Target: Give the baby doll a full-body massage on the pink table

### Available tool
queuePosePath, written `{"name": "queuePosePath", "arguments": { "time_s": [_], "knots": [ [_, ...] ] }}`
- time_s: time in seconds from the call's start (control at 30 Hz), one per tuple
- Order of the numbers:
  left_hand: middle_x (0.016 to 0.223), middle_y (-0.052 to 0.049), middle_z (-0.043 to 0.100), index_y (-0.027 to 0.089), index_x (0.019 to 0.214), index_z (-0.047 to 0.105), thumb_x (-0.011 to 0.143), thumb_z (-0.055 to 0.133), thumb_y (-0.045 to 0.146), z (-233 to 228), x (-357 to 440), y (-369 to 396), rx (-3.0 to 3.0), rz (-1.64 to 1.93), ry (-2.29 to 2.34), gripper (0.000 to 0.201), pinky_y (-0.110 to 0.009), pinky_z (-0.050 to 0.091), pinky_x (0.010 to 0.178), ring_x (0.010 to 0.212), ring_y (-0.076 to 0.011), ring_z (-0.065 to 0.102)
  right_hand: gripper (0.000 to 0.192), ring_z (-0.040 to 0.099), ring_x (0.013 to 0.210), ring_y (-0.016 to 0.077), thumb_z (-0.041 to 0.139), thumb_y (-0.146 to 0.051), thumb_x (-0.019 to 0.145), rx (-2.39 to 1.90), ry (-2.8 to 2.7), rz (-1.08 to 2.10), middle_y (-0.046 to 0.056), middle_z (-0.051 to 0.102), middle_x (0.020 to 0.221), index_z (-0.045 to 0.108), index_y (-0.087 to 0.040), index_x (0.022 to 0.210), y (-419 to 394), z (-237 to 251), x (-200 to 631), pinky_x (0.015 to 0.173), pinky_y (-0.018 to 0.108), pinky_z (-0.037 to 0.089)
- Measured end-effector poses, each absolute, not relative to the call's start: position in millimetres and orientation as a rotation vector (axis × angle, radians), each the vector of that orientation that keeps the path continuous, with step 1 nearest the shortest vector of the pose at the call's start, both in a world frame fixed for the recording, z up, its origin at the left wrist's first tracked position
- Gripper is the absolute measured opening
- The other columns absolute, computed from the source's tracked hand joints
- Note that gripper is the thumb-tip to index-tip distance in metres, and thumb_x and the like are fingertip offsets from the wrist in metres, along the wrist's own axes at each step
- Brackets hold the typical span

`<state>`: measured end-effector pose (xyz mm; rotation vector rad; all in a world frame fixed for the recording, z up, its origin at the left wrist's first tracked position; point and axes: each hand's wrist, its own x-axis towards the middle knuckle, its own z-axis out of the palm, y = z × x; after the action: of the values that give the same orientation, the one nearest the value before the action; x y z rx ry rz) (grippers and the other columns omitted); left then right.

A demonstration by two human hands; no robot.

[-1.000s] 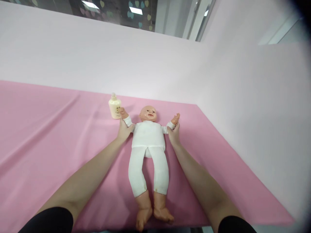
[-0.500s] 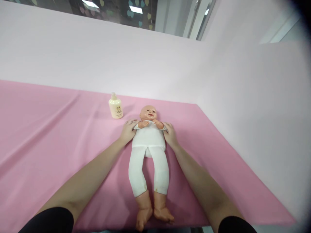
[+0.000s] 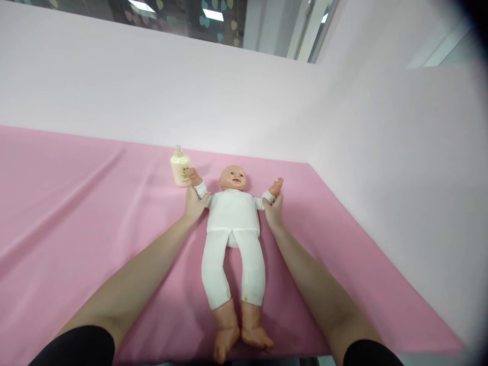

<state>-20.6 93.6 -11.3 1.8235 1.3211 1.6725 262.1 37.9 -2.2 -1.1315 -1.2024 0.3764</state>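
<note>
both doll arms have swung back out from the chest, where they were folded half a second ago, to a wide spread. the left hand (image 3: 195, 205) grasps one sleeved forearm of the doll (image 3: 233, 223) and holds it up and outward, so the doll's little fist sits just in front of the bottle (image 3: 180, 172), touching it or nearly so; which one is hard to tell. the right hand (image 3: 273, 209) grasps the other forearm the same way, with the doll's open palm raised above the person's fingertips. the doll lies face up on the pink cloth (image 3: 76, 213), head toward the pale wall (image 3: 229, 101), legs straight and bare feet near the closer table edge. it looks like the open phase of an arm-stretch exercise, spread then fold, done on both sides at once. judging from that, the next move would call for bringing the two forearms in together over the white chest, evenly and gently, keeping the grip on the sleeves loose enough not to twist the soft body, and steering the doll's fist clear of the bottle so it does not tip.
</note>
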Motion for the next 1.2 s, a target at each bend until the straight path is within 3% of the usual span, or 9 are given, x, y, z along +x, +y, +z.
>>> {"name": "queuePosePath", "arguments": {
  "time_s": [0.2,0.4,0.53,0.63,0.8,0.93,1.03,1.2],
  "knots": [
    [0.125,-0.013,0.053,0.019,0.135,0.044,0.080,0.052,0.019,2,-13,77,2.305,1.432,1.384,0.056,-0.048,0.037,0.103,0.119,-0.0301,0.047,0.046,0.053,0.115,0.0220,0.048,-0.014,0.079,-1.197,-1.451,0.315,0.009,0.059,0.121,0.056,-0.022,0.123,34,0,256,0.103,0.043,0.043],
    [0.130,-0.008,0.053,0.027,0.132,0.055,0.076,0.045,0.008,1,-8,70,2.471,1.156,1.416,0.060,-0.048,0.033,0.106,0.124,-0.0294,0.043,0.059,0.053,0.114,0.0198,0.038,0.000,0.070,-1.181,-1.701,0.184,0.005,0.059,0.116,0.065,-0.026,0.115,33,0,253,0.106,0.041,0.040],
    [0.127,-0.009,0.055,0.023,0.131,0.055,0.073,0.046,0.008,3,-8,71,2.431,1.192,1.414,0.061,-0.049,0.035,0.104,0.120,-0.0309,0.046,0.058,0.053,0.115,0.0206,0.039,-0.001,0.071,-1.183,-1.691,0.184,0.006,0.060,0.118,0.063,-0.025,0.117,33,-1,253,0.107,0.041,0.040],
    [0.121,-0.011,0.058,0.019,0.127,0.053,0.072,0.048,0.009,4,-10,74,2.338,1.328,1.384,0.056,-0.049,0.038,0.101,0.114,-0.0308,0.050,0.052,0.052,0.118,0.0230,0.046,-0.010,0.077,-1.184,-1.539,0.252,0.010,0.058,0.124,0.054,-0.021,0.127,34,-2,255,0.106,0.044,0.040],
    [0.093,-0.007,0.059,0.018,0.107,0.050,0.077,0.055,0.019,-2,-16,85,1.951,1.592,1.294,0.031,-0.038,0.049,0.078,0.086,-0.0226,0.058,0.057,0.053,0.120,0.0241,0.056,-0.023,0.078,-1.167,-1.272,0.405,0.013,0.053,0.134,0.041,-0.019,0.133,39,-6,262,0.102,0.045,0.044],
    [0.088,-0.004,0.057,0.019,0.102,0.047,0.078,0.059,0.023,-5,-19,90,1.788,1.666,1.275,0.027,-0.035,0.049,0.075,0.080,-0.0195,0.057,0.056,0.058,0.111,0.0240,0.058,-0.026,0.077,-1.183,-1.198,0.412,0.014,0.056,0.130,0.043,-0.018,0.130,42,-8,267,0.093,0.043,0.049],
    [0.092,-0.006,0.058,0.018,0.104,0.049,0.078,0.062,0.027,-2,-18,88,1.884,1.639,1.312,0.030,-0.038,0.049,0.080,0.086,-0.0217,0.058,0.053,0.057,0.113,0.0244,0.057,-0.025,0.078,-1.191,-1.279,0.384,0.012,0.058,0.126,0.047,-0.019,0.130,41,-7,266,0.097,0.044,0.047],
    [0.118,-0.013,0.056,0.017,0.120,0.052,0.081,0.061,0.036,4,-14,78,2.185,1.457,1.438,0.045,-0.048,0.040,0.100,0.114,-0.0302,0.050,0.046,0.052,0.116,0.0231,0.046,-0.012,0.079,-1.221,-1.507,0.213,0.009,0.057,0.119,0.057,-0.021,0.123,36,-3,258,0.105,0.044,0.041]
  ]
}}
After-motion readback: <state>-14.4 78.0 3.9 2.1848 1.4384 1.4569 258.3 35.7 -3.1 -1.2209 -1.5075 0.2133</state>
